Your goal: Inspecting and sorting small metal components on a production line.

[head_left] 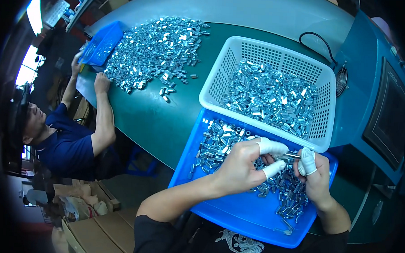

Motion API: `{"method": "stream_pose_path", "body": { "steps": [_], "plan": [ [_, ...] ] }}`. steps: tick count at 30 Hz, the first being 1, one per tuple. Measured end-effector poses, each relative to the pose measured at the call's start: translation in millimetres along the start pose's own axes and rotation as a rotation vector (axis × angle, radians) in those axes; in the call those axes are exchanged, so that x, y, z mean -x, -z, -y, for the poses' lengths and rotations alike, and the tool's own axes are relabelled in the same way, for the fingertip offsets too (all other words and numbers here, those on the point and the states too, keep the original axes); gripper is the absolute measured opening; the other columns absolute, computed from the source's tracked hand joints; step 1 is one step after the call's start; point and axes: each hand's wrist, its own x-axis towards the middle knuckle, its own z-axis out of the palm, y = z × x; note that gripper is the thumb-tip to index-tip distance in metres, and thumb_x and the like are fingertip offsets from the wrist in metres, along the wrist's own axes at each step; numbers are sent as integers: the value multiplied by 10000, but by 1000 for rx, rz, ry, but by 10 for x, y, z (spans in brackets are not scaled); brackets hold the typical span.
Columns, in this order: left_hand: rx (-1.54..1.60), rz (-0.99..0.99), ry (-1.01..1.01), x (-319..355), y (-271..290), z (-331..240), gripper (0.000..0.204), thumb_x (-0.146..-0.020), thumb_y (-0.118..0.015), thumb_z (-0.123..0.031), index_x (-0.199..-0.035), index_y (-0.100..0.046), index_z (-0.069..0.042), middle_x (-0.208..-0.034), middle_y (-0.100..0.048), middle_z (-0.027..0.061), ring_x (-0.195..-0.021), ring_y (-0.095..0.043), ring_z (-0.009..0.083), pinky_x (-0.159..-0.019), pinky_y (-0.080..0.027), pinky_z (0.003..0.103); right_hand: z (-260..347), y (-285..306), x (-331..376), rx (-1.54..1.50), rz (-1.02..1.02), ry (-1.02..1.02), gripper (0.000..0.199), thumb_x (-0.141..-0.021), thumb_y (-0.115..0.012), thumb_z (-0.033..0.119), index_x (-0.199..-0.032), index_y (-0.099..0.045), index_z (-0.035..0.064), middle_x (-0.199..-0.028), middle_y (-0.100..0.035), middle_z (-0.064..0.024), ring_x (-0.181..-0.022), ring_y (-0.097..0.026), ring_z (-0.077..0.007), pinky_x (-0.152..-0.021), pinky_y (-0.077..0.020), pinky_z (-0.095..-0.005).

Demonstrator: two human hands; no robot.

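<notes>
I'm holding a slim metal piece between my two hands, above the blue tray.
My right hand is pinching one end with white-covered fingertips; my left hand is meeting the other end, its covered index finger and thumb standing slightly apart, and I cannot tell whether it is gripping. Loose metal pieces are lying in the tray below, and a white basket of similar pieces is standing just beyond. To my left, a co-worker is gripping a blue basket beside a heap of pieces.
</notes>
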Motion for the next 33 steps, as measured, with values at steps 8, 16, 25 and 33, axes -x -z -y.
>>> {"method": "stream_pose_path", "body": {
  "steps": [8, 16, 25, 33],
  "plan": [
    [-82, -27, -45, 1, -30, -96, 188, -770, -700, -52, -950, -669, -8, -805, -652, 94, -708, -628, 174, -624, -496, 277, -10, -39, 61, -2, 4, 57, 402, -979, -386, 355, -778, -539, 42, -567, -483, 2, -449, -354, -34, -411, -263, -191],
    [-83, -3, -73, -26, 76, -103, 212, -736, -718, -18, -942, -671, -14, -869, -678, 121, -773, -655, 201, -680, -503, 284, 24, -35, 7, -38, 15, 103, 407, -979, -383, 352, -757, -530, 45, -586, -495, 7, -461, -367, -35, -432, -286, -187],
    [-119, 94, -46, -14, 35, -58, 198, -729, -716, 4, -920, -661, 6, -860, -675, 124, -767, -654, 210, -686, -502, 286, 123, -26, -1, -49, 65, 21, 385, -976, -426, 217, -657, -511, 19, -587, -492, -20, -550, -432, -86, -521, -372, -261],
    [-385, 34, -290, 22, -49, -35, 237, -699, -739, 26, -906, -630, -8, -857, -668, 125, -752, -649, 229, -683, -501, 304, 87, -29, -4, -35, 72, 31, 397, -971, -429, 219, -636, -505, 21, -563, -477, -21, -526, -414, -95, -506, -362, -269]
  ]
}}
